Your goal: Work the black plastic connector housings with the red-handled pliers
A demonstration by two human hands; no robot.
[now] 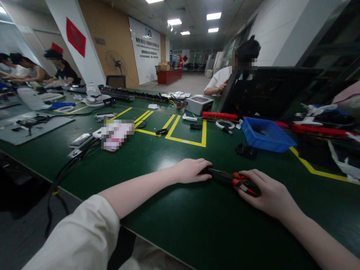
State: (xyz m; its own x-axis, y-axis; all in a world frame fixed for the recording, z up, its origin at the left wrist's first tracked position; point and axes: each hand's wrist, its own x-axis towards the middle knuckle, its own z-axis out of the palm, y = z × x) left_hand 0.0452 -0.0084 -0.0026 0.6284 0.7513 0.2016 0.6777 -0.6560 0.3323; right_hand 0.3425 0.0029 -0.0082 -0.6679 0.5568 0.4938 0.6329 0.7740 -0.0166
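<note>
My right hand (pixel 266 191) is wrapped round the red-and-black handles of long-nose pliers (pixel 234 178). The jaws of the pliers point left and reach the fingertips of my left hand (pixel 192 170). Between its thumb and fingers, my left hand pinches a small black part (pixel 204 170), mostly hidden by the fingers. The plier tips meet this part or lie right against it; I cannot tell which. Both hands are low over the green table (pixel 174 210). Small black pieces (pixel 196 126) lie beyond my hands, inside and beside a yellow-taped outline (pixel 185 141).
A blue tray (pixel 267 137) and a coiled black cable (pixel 246 150) lie to the right. Further back are a metal power supply box (pixel 199 104) and red strips (pixel 219 115). A phone (pixel 116 137) and cables lie left. Other people sit across the table and far left.
</note>
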